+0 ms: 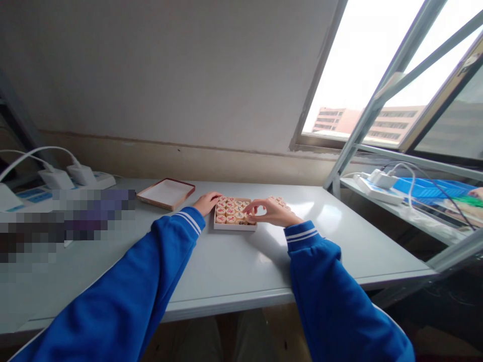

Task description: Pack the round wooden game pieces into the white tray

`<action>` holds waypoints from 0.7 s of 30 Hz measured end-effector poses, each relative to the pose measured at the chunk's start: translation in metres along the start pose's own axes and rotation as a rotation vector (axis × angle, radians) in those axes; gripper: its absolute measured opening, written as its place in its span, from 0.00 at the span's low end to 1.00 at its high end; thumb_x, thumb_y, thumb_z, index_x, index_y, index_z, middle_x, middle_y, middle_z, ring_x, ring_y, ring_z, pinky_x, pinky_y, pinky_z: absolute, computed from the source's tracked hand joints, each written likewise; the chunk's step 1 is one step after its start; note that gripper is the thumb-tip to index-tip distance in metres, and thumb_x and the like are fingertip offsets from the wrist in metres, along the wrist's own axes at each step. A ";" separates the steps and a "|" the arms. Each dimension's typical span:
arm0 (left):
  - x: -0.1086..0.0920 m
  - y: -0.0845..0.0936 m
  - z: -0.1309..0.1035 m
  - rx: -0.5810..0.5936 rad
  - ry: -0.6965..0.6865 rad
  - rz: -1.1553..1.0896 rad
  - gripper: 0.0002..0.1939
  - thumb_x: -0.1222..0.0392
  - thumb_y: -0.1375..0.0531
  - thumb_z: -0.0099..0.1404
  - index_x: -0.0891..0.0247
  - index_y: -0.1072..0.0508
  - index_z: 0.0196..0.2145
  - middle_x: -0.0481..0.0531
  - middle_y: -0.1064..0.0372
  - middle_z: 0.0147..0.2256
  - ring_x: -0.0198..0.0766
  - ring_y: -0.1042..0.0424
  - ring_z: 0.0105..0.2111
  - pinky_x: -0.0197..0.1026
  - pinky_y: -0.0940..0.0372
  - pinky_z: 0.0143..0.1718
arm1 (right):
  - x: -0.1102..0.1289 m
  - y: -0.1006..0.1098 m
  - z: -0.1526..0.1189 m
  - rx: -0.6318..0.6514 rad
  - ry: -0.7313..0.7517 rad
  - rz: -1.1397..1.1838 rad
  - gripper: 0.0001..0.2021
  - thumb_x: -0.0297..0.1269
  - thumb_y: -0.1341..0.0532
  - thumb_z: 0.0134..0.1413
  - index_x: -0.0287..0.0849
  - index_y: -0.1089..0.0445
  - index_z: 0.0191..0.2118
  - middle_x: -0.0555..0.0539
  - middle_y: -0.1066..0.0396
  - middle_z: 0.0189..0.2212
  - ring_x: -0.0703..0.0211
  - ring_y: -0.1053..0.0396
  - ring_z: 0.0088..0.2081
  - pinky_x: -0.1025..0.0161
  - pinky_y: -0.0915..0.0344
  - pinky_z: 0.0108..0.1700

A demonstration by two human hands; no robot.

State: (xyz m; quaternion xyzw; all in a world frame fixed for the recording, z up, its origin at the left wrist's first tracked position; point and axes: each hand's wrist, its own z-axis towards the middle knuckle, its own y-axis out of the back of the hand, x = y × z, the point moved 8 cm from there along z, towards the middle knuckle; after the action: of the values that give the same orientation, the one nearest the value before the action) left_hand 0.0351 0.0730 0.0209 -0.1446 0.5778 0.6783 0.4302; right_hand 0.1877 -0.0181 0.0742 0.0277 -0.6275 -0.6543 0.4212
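Note:
A shallow white box (234, 228) of round wooden Chinese chess pieces (230, 210) lies on the desk in front of me. The pieces sit in rows, with red and dark characters facing up. Against the box's left side rests my left hand (208, 202), its fingers curled at the rim. My right hand (272, 211) is over the right side of the box, thumb and forefinger pinched on a chess piece (250, 218) that they partly hide. Behind that hand, several loose chess pieces (279, 202) lie on the desk.
The open box lid (166, 193) lies inside up at the left on the grey desk (234, 266). Power strips with white chargers (82, 174) stand at far left. To the right are a metal frame (341, 166), another power strip (381, 188) and a blue basket (426, 189).

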 end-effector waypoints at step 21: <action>-0.004 -0.001 0.000 0.034 0.032 0.054 0.15 0.65 0.52 0.57 0.66 0.30 0.39 0.54 0.31 0.43 0.40 0.35 0.44 0.41 0.42 0.49 | -0.076 0.045 -0.061 -0.254 -0.247 -0.395 0.06 0.39 0.41 0.44 0.46 0.29 0.29 0.47 0.29 0.31 0.54 0.34 0.36 0.53 0.42 0.41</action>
State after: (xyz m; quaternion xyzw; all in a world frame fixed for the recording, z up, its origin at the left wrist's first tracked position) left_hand 0.0378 0.0718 0.0232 -0.1323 0.5996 0.6776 0.4047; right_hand 0.2944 -0.0156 0.0622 0.0166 -0.5692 -0.7959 0.2057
